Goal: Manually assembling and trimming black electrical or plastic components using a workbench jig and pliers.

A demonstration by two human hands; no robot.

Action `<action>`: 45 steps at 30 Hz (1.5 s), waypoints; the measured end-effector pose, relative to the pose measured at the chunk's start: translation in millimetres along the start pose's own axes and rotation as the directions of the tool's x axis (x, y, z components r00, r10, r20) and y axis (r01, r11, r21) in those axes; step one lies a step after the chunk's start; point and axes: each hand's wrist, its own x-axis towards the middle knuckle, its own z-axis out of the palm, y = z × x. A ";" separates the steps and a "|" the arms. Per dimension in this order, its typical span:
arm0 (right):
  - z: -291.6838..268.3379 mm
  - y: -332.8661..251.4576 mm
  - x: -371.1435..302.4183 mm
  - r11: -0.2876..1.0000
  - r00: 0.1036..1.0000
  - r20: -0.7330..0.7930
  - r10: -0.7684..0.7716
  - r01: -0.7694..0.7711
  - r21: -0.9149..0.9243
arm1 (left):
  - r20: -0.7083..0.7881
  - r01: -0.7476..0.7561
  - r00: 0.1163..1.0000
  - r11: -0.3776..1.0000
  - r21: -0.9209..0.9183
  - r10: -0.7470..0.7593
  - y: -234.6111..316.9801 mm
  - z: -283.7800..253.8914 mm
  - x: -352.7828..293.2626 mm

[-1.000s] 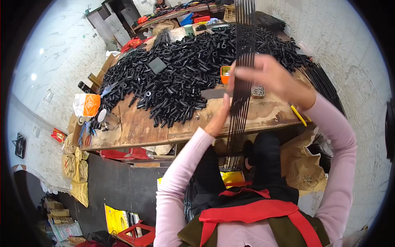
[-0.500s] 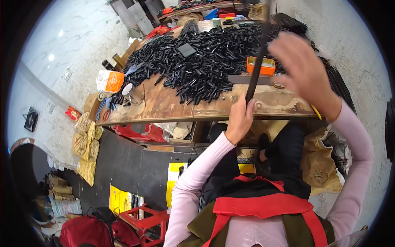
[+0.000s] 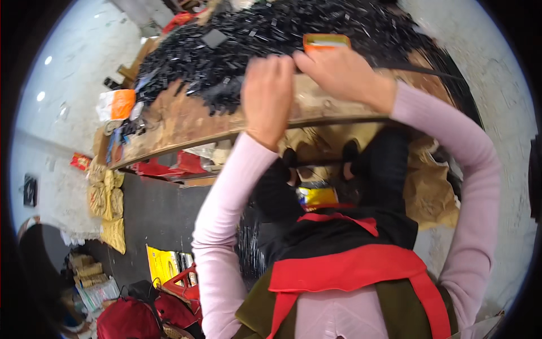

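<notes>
My left hand is raised over the front of the workbench, its fingers curled into a blurred fist. Close to its right, my right hand is bent over with fingers closed. A long, thin dark strip sticks out past my right hand toward the right wall. The stretch of it inside my hands is hidden by the fingers. Beyond them a big heap of short black pieces covers the wooden workbench. An orange rectangular tin stands just behind my right hand.
A grey square plate lies on the heap. At the bench's left end sits an orange-and-white bag. Long dark strips lean along the right wall. A brown paper sack stands below, right of my legs. A red stool is at lower left.
The strip, upright in my left hand before, now lies nearly level to the right. My left hand has moved up and left; my right has come down, left, and closed. The view has tilted lower.
</notes>
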 end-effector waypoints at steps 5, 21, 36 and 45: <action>31.6 45.6 33.9 0.378 0.786 -0.042 0.617 -0.249 0.892 | -0.336 -0.133 0.937 0.988 -0.083 0.098 16.5 -10.5 3.8; 104.0 -182.9 -165.0 -0.490 0.342 0.624 0.703 -0.402 0.773 | 0.831 0.935 0.353 -0.130 -0.330 0.429 128.1 101.0 -250.7; 92.9 -103.4 -142.7 -0.477 0.372 0.613 0.697 -0.398 0.783 | 0.766 0.730 0.643 0.305 -0.611 -0.005 44.3 34.1 -183.8; 109.6 -124.1 -128.8 -0.470 0.330 0.561 0.760 -0.317 0.824 | 0.210 0.650 0.759 0.736 -0.189 -0.616 -198.4 87.1 -88.2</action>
